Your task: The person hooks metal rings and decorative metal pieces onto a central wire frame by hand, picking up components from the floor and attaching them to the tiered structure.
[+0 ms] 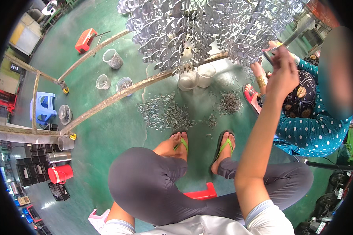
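Note:
My right hand point(284, 74) is raised at the right, between the hanging metal pieces and a co-worker. Its fingers are smeared by motion, so whether they hold anything does not show. Many curved, silvery metal pieces point(161, 35) hang in dense clusters at the top of the view. Among them is a pale toothed plate point(188, 50). On the floor before my feet lie a spread of small bent metal pieces point(166, 111) and a darker heap of them point(229, 102). My left hand is out of sight; only the upper left arm point(121, 216) shows beside my knee.
A co-worker in a dotted teal garment point(313, 135) sits close on my right, one hand point(273, 46) near the hanging pieces. A wheeled frame point(117, 96) crosses the left side. Plastic tubs point(113, 58), a blue stool point(46, 105) and a red jug point(60, 173) stand there.

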A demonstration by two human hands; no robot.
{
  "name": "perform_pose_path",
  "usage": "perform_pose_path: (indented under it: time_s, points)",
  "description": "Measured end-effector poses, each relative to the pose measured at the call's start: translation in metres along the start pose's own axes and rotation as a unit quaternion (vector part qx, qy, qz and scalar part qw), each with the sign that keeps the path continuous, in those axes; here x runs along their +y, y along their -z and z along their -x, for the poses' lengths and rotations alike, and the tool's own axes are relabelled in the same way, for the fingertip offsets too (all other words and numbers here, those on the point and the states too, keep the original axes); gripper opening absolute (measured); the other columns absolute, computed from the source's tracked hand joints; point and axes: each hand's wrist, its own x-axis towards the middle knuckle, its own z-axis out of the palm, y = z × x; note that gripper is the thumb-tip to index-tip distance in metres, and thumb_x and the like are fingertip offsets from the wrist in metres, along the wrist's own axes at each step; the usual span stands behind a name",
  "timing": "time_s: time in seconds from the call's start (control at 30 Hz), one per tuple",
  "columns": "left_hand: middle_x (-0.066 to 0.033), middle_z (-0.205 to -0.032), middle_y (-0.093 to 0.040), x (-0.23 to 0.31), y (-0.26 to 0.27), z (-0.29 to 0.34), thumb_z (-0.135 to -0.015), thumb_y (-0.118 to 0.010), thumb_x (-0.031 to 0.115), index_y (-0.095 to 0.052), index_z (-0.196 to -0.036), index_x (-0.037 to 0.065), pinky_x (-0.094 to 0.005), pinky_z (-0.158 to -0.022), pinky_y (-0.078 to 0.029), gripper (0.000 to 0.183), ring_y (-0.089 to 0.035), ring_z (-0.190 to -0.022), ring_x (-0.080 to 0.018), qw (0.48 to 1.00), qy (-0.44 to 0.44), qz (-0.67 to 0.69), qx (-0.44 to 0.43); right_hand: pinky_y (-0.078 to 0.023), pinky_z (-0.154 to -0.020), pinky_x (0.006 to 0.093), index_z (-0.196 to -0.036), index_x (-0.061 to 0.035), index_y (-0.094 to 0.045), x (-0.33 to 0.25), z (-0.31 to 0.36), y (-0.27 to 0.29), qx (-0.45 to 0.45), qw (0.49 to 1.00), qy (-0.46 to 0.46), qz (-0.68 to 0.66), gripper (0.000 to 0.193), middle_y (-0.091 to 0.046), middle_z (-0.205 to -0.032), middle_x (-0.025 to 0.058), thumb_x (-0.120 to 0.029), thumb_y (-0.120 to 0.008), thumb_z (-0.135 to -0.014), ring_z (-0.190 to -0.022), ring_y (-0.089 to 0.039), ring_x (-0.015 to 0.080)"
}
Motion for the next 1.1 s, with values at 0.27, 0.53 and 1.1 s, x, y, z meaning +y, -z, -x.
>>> perform_pose_path:
  time_s: [0.27,0.53,1.1]
  points:
    - [-0.0141,-0.113,-0.071,0.108,0.17,-0.048,-0.1,-0.058,0.031,-0.066,-0.117,-0.003,-0.0358,-0.083,-0.054,0.039,-0.068,-0.097,-0.0201,0.854,-0.036,0.407,0.323,-0.05,-0.069,0.0225,-0.101,0.0037,-0.074,0.03,0.124,0.014,-0.144,0.977,-0.127,0.092,0.021,-0.069,-0.078,0.0037,-0.013,-0.075,-0.089,-0.07,-0.062,0.0079]
    - [-0.0038,-0.109,-0.067,0.118,0.233,-0.084,-0.1,-0.059,0.035,-0.061,-0.123,0.007,-0.0324,-0.086,-0.047,0.036,-0.059,-0.096,-0.0147,0.647,-0.108,0.73,0.189,-0.047,-0.064,0.0196,-0.101,0.0022,-0.074,0.047,0.178,0.006,-0.259,0.941,-0.187,0.108,0.018,-0.07,-0.081,0.0016,-0.01,-0.076,-0.087,-0.07,-0.061,0.0061]
    - [0.0002,-0.098,-0.067,0.114,0.213,-0.081,-0.097,-0.065,0.02,-0.065,-0.116,0.007,-0.0296,-0.079,-0.046,0.023,-0.06,-0.087,-0.01,0.633,-0.201,0.737,0.128,-0.048,-0.066,0.0212,-0.097,0.0001,-0.076,0.052,0.202,-0.018,-0.309,0.925,-0.165,0.147,0.014,-0.069,-0.086,0.0035,-0.008,-0.077,-0.085,-0.073,-0.061,0.0057]
